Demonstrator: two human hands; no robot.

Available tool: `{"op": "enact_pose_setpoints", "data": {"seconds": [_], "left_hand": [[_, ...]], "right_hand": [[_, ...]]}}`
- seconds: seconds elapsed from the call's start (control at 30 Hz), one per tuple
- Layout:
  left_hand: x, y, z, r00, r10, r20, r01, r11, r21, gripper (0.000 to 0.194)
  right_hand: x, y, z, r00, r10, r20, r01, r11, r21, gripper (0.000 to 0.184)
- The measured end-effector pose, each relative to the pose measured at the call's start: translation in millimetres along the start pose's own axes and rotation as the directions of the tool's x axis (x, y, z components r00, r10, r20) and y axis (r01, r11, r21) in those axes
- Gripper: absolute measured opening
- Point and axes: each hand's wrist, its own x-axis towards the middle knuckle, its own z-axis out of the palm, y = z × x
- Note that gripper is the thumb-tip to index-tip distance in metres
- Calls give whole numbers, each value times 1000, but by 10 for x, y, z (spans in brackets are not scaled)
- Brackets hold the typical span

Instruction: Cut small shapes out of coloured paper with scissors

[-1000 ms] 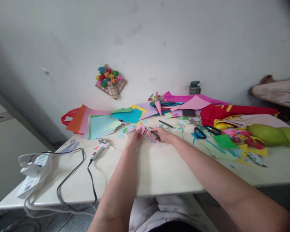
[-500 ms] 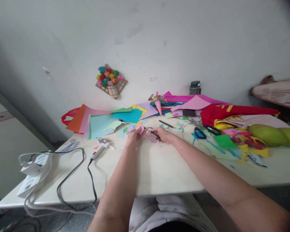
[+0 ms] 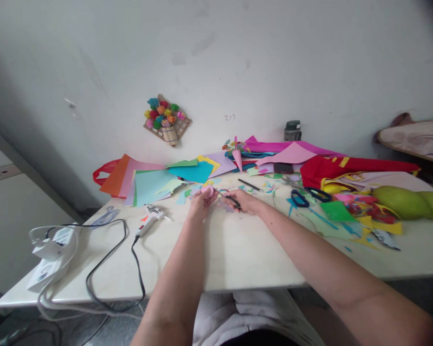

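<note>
My left hand point(image 3: 201, 203) pinches a small pink piece of paper point(image 3: 208, 191) above the middle of the table. Closed around the dark handles of a pair of scissors point(image 3: 233, 202) is my right hand point(image 3: 247, 201), just to the right of it. The blades point left towards the pink paper; whether they touch it is too small to tell. Small paper scraps lie around and beneath both hands. A black pen point(image 3: 250, 185) rests on the table beyond my right hand.
Left on the table point(image 3: 248, 259) are a glue gun point(image 3: 149, 223), its black cord and a power strip point(image 3: 52, 259). Coloured paper sheets point(image 3: 151, 185) lie along the back. To the right are larger blue-handled scissors point(image 3: 300, 198), red cloth point(image 3: 361, 170) and green fruit point(image 3: 393, 201).
The scissors in my right hand have turned slightly and their blades now show beside the pink paper. Both hands stay almost in place; the whole view shifts a little.
</note>
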Motion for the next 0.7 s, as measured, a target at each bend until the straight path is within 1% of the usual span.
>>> {"op": "enact_pose_setpoints", "data": {"seconds": [0.07, 0.2, 0.3, 0.4, 0.57, 0.7], "left_hand": [[-1, -2, 0, 1000, -8, 5, 8, 1000, -2, 8], [-9, -11, 15, 1000, -29, 10, 29, 1000, -3, 7], [-11, -18, 27, 999, -42, 4, 43, 999, -4, 7], [-13, -21, 37, 999, -49, 4, 49, 999, -1, 7], [-24, -12, 49, 998, -64, 13, 64, 998, -2, 6], [-33, -1, 58, 999, -52, 13, 52, 999, 1, 8]], "right_hand": [[-18, -9, 5, 1000, 16, -2, -16, 1000, -11, 22], [-69, -24, 9, 1000, -13, 26, 16, 995, -101, 26], [-96, -31, 13, 999, -21, 37, 25, 990, -139, 26], [-99, -27, 19, 998, -44, 42, 49, 989, -143, 26], [-99, -29, 32, 998, -51, 32, 55, 990, -126, 27], [-63, -6, 24, 997, -73, 32, 77, 987, -141, 27]]}}
